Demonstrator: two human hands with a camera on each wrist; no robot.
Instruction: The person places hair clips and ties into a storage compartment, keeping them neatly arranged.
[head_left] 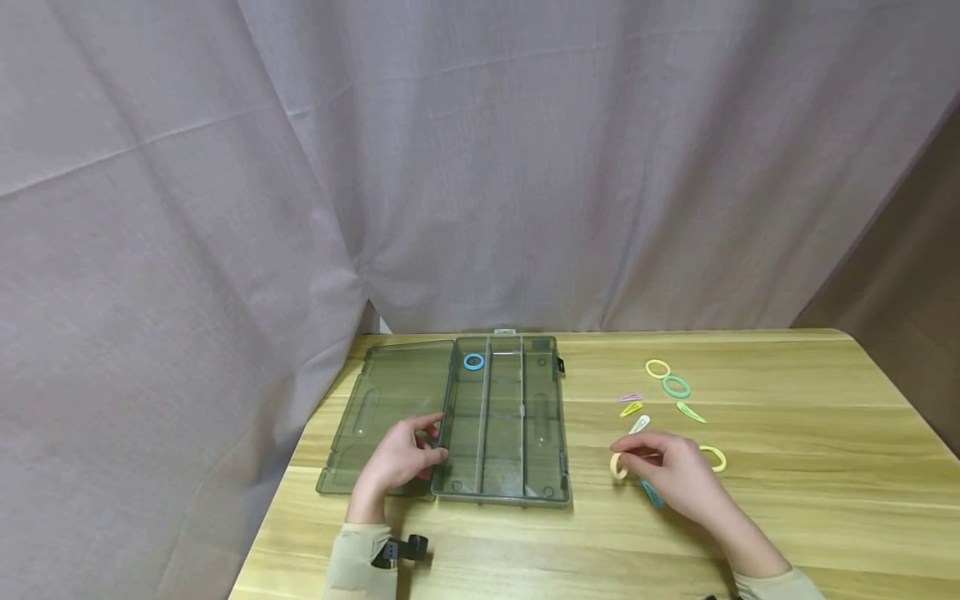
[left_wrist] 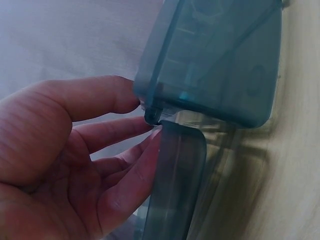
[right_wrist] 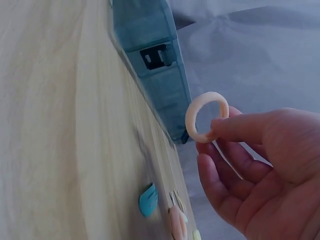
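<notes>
My right hand (head_left: 671,475) pinches a peach hair tie (right_wrist: 191,117) between thumb and fingertips, just above the table. Below that hand lies a teal snap hair clip (head_left: 652,493). To the left, an olive-tinted clear compartment box (head_left: 502,500) sits with its lid (head_left: 397,375) folded out flat. A blue hair tie (head_left: 473,362) lies in the box's far left compartment. My left hand (head_left: 401,454) rests along the hinge side of the box, thumb and fingers spread. In the left wrist view, its loosely bent fingers touch the hinge and the lid's edge.
Beyond the right hand lie a white clip (head_left: 640,424), a yellow clip (head_left: 632,409), a purple clip (head_left: 630,397) and a green clip (head_left: 690,412). Yellow (head_left: 657,369) and green (head_left: 676,386) hair ties lie farther back. Another yellow hair tie (head_left: 720,458) is beside the hand. A curtain (head_left: 525,208) hangs behind.
</notes>
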